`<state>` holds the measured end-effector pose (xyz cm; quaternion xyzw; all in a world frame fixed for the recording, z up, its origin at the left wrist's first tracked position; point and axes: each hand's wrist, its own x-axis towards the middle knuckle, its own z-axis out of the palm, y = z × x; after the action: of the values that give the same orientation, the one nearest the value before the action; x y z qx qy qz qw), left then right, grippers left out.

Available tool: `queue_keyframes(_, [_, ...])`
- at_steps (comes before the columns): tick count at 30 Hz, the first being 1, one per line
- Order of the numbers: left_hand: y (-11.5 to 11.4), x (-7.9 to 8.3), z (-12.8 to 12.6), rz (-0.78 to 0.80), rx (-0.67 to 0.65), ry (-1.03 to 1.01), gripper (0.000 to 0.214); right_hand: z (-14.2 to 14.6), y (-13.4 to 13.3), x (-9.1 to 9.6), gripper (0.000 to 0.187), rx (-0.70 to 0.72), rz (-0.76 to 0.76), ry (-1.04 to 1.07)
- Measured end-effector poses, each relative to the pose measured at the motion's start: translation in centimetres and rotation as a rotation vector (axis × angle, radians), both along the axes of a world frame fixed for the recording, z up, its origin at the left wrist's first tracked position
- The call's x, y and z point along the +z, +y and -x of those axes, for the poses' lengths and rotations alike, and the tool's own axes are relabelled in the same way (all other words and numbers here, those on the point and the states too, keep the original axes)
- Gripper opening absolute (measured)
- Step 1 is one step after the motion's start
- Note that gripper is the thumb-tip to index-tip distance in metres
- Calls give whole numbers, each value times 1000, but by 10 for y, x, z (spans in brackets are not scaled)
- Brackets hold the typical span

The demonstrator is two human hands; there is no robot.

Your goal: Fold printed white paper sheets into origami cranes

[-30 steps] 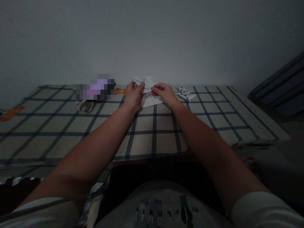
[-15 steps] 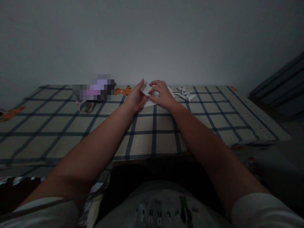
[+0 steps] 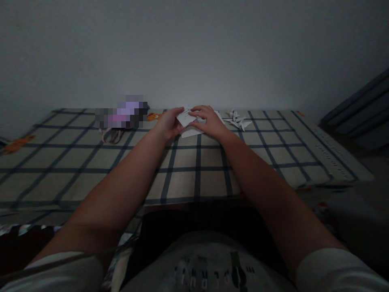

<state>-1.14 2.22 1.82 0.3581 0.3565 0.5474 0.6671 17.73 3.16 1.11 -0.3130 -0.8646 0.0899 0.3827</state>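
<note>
A small folded piece of white paper (image 3: 185, 117) with faint markings is held up between my two hands. My left hand (image 3: 170, 123) pinches its left edge between thumb and fingers. At its right side, my right hand (image 3: 208, 121) curves its thumb and fingertips onto the paper. Beneath both hands a white sheet (image 3: 192, 132) lies on the tablecloth, partly covered by my right hand. Just right of that hand rest folded paper cranes (image 3: 238, 121), close together.
A checked cloth (image 3: 182, 184) covers the table, which meets a plain wall (image 3: 194, 52) at the back. To the left lies a blurred purple object (image 3: 126, 113) with a looped strap (image 3: 112, 136). Dark slatted furniture (image 3: 361, 109) stands at the right.
My left hand has shifted slightly left and lower, its thumb now flatter. The folded paper has turned, so a broader diamond-shaped face shows. My right hand has barely moved.
</note>
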Motion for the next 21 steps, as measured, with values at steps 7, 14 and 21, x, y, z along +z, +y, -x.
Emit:
queue_keyframes(7, [-6,3,-6,57,-34,11,21,0,1,-1,42,5,16,24])
queue_keyframes(14, [-5,1,-7,40,-60,63,25,0,-3,0,42,-14,21,2])
queue_keyframes(21, [-6,-1,-5,-51,-105,75,31,-1,0,0,60,-17,5,-25])
